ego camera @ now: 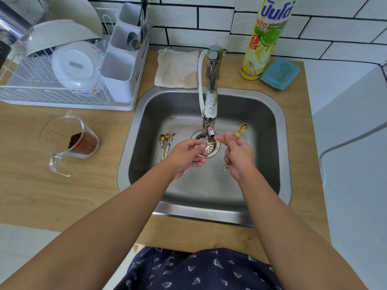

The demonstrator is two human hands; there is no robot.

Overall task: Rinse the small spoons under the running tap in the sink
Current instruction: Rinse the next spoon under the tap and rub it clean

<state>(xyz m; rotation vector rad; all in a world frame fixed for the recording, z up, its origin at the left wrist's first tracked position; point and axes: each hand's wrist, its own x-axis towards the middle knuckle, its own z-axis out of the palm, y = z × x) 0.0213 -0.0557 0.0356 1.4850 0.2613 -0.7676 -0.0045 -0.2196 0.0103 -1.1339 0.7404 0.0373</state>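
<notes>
Both hands are over the drain of the steel sink (263, 114), just below the tap (210, 114). My right hand (238, 158) grips a bunch of small gold spoons (240, 130), bowls up and to the right; a flower-shaped handle end shows below the hand. My left hand (186, 155) pinches one thin gold spoon (217, 140) that lies crosswise under the tap's spout, its far end at my right fingers. Several more small gold spoons (165, 143) lie on the sink floor, left of the drain. Whether water runs is not visible.
A glass measuring jug (69, 141) with brown residue stands on the wooden counter, left of the sink. Behind it is a white dish rack (62, 80) with bowls and a cutlery holder. A folded cloth (178, 69), a dish soap bottle (266, 38) and a blue sponge (280, 74) sit behind the sink.
</notes>
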